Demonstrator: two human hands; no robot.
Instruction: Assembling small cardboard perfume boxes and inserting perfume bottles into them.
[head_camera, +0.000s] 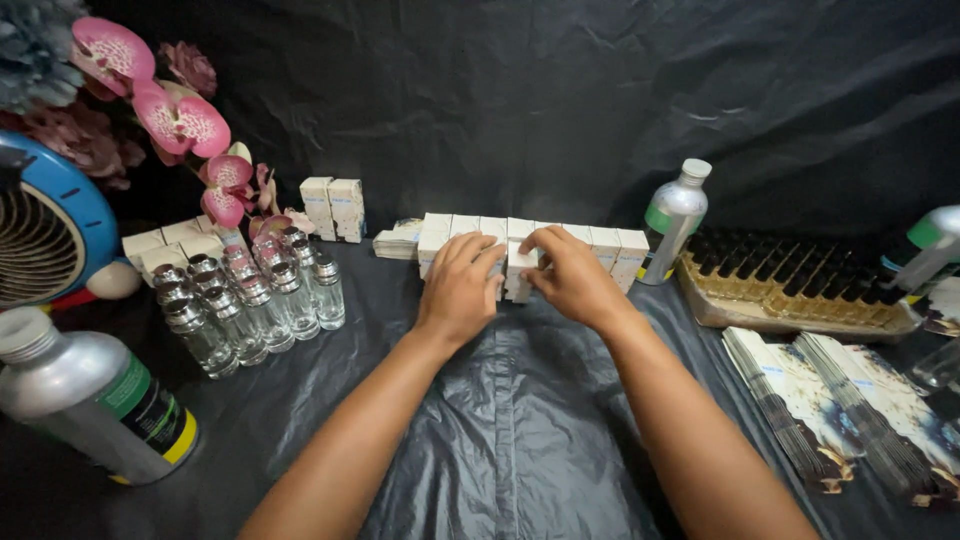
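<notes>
Glossy crinkled black plastic sheet (520, 430); matt white cardboard boxes (610, 245).

Counter (520, 440) draped in crumpled black plastic. Along the back, a row of white boxes (610, 250); left, a cluster of glass bottles (250, 300), more boxes (335, 208), a lying silver can (90, 400). Right, an upright can (672, 220), a tray of dark-capped vials (790, 285), fanned flat cartons (840, 410).

1 head view — steep, close, down over the table (520, 420)
</notes>
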